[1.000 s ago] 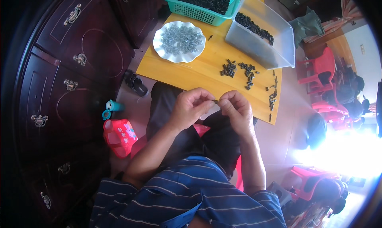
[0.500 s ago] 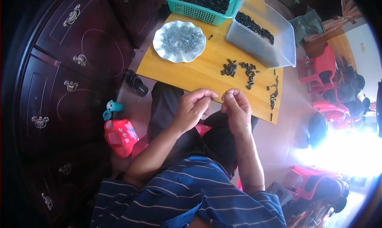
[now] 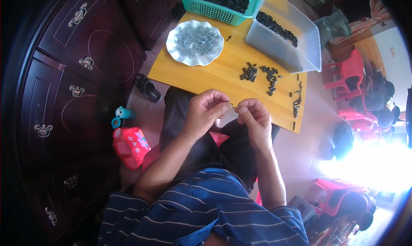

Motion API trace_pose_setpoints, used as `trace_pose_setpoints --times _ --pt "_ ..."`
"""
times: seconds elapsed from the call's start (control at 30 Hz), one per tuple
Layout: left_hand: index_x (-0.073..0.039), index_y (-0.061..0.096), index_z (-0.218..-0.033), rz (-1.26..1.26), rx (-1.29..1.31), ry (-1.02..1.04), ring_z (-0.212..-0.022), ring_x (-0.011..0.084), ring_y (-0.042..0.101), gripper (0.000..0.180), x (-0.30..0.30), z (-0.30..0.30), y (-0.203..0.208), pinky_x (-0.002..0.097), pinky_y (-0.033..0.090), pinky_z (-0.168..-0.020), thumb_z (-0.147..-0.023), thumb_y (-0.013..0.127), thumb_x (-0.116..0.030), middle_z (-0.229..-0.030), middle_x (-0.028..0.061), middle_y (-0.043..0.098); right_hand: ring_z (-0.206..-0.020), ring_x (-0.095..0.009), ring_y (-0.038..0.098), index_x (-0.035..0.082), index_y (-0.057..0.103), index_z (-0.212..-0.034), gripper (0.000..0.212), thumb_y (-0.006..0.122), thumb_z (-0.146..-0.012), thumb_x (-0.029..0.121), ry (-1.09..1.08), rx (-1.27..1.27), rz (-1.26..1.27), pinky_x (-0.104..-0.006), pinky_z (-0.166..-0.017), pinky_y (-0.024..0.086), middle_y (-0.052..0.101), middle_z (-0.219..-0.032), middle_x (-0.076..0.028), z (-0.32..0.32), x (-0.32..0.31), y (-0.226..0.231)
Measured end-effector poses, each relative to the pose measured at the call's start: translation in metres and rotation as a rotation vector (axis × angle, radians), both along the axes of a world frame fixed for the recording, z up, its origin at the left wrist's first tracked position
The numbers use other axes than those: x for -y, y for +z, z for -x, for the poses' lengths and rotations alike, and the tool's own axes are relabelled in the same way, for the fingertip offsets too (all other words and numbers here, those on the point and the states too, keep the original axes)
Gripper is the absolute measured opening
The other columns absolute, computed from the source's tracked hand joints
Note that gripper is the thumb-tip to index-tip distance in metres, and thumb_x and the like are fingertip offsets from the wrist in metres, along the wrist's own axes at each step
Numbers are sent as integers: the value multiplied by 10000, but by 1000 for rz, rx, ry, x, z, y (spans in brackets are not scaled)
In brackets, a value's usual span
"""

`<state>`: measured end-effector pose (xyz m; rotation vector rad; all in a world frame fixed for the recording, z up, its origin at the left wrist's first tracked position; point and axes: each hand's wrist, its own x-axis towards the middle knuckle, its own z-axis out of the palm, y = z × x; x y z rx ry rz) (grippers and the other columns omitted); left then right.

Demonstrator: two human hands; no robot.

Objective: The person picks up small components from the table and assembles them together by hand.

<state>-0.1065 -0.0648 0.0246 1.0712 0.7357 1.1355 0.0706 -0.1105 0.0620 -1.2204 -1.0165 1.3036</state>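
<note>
Yellow wooden table beside dark dresser

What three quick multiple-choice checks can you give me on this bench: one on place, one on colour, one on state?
1. Where is the white plate of silver parts?
A. On the floor
B. On the yellow table, at its left end
C. Inside the clear bin

2. What colour is the basket of black parts?
A. Teal
B. Red
C. White

3. How are the left hand and right hand?
A. Flat on the table
B. Hanging at the sides
C. Brought together over the lap, pinching a small piece

Answers:
1 B: the plate rests on the tabletop, left of the loose black parts.
2 A: its mesh wall is teal.
3 C: the fingertips of both hands meet at the small piece in front of the table's near edge.
</note>
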Motion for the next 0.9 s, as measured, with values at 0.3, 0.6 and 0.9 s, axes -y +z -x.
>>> trace_pose_setpoints --times 0.3,0.6,0.9 --pt "28 673 -1092 40 -6 -65 -784 61 655 128 1 1 2 219 549 -717 -970 670 -9 -922 39 712 -816 -63 586 15 644 -1087 93 648 -1006 60 -7 4 -23 -211 -751 492 684 -966 -17 2 0 3" --pt "28 689 -1091 -92 -153 -119 -817 60 668 137 0 7 2 210 547 -736 -958 662 13 -922 31 722 -808 -55 628 4 630 -1082 129 685 -979 58 46 312 -105 -224 -723 505 681 -891 -12 -7 -4 8" --pt "27 687 -1086 -19 -10 -261 -803 63 660 129 1 4 6 216 541 -728 -968 632 22 -909 32 713 -793 -57 615 19 619 -1032 134 707 -981 106 352 118 0 -224 -705 492 659 -849 8 -26 -21 26"
